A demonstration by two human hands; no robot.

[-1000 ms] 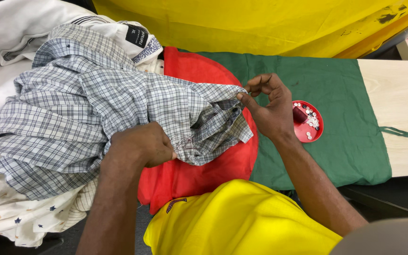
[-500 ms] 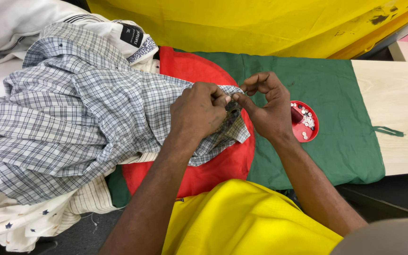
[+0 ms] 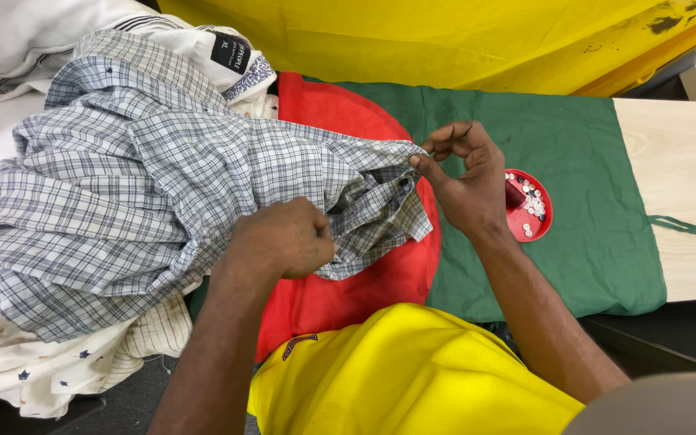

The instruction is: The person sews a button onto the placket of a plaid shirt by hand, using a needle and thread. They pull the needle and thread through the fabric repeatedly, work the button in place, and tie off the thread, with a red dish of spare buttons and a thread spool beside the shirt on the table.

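Observation:
A grey-and-white checked shirt point(image 3: 147, 185) lies bunched over a pile of clothes and across a red cloth point(image 3: 348, 282). My left hand point(image 3: 283, 239) is closed on a fold of the shirt near its lower edge. My right hand point(image 3: 465, 181) pinches the shirt's tip between thumb and forefinger; something thin like a needle may be in those fingers, but it is too small to tell. Just right of that hand sits a small red dish point(image 3: 529, 205) holding several white buttons.
A green cloth point(image 3: 598, 161) covers part of a pale wooden table point(image 3: 686, 185). White and patterned garments point(image 3: 10, 72) are heaped at the left. Yellow fabric point(image 3: 412, 40) hangs along the back. My yellow shirt point(image 3: 412, 379) fills the bottom.
My left hand has drawn back from beside the right hand to a lower fold of the shirt. My right hand has stayed at the shirt's tip.

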